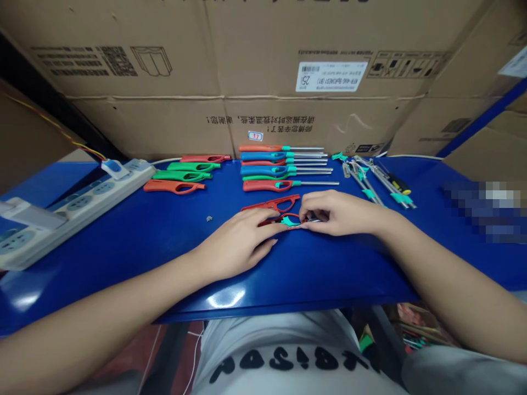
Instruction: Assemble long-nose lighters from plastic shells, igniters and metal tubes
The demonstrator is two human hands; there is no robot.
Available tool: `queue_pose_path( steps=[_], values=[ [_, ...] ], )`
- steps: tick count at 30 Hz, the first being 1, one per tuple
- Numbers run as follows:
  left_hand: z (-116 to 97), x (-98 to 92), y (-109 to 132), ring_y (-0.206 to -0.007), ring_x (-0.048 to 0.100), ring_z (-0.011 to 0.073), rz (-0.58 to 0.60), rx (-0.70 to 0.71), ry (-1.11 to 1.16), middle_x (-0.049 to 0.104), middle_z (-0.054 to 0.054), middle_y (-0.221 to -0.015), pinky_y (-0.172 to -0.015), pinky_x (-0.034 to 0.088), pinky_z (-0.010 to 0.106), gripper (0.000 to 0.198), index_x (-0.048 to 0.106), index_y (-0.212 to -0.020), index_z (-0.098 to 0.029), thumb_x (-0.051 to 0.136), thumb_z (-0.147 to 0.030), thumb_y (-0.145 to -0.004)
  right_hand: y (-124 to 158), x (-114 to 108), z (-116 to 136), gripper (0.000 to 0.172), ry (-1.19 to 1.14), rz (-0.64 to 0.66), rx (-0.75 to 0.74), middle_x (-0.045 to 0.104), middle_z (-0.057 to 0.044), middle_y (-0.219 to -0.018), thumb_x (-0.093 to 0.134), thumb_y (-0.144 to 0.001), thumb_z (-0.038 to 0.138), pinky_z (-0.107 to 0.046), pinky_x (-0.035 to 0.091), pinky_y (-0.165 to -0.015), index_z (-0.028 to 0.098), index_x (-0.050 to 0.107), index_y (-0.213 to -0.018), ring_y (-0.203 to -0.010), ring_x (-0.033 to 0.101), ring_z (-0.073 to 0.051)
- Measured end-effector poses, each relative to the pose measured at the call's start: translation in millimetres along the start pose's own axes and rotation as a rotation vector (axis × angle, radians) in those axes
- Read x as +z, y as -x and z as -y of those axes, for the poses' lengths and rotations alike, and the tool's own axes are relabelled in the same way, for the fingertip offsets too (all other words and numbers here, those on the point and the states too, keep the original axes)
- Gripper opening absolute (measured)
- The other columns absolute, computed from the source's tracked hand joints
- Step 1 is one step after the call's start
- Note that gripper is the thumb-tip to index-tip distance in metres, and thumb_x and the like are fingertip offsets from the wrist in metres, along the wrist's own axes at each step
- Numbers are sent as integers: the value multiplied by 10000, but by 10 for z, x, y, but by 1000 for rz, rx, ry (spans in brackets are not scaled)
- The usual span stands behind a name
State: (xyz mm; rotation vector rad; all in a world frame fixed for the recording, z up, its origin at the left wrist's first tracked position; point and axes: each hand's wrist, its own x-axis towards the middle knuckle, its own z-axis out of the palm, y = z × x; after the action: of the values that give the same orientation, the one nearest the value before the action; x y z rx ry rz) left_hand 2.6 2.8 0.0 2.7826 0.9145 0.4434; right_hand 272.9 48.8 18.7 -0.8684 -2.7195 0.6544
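Holding a red-and-teal stick lighter (290, 221), left hand (236, 241) covers one end; right hand (340, 213) pinches narrowly opposite. Long axis lateral, nozzle end rightward.

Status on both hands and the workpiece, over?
Left hand and right hand at teal-nosed lighter piece, exact grip partly hidden. Red shell close beyond. Small metal bits off left, apart from hands.

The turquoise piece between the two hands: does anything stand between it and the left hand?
Nothing visible does: the left hand reaches right up to the turquoise piece. The red handle lies beyond, not between them. What the hand covers, I cannot see.
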Motion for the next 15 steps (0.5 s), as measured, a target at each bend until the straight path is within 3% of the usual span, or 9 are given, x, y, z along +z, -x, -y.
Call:
queue_pose_path(
  steps=[15],
  values=[
    [40,68,-3,-1284,554,240,7,-22,159,582,103,-1369,-1116,456,408,415,609,-1380,-252,523,-183,-979,-8,16,-8,106,-27,-1,1,652,-45,-883,609,-905,201,-247,448,-668,159,703,-932,-747,592,-138]
  ],
)
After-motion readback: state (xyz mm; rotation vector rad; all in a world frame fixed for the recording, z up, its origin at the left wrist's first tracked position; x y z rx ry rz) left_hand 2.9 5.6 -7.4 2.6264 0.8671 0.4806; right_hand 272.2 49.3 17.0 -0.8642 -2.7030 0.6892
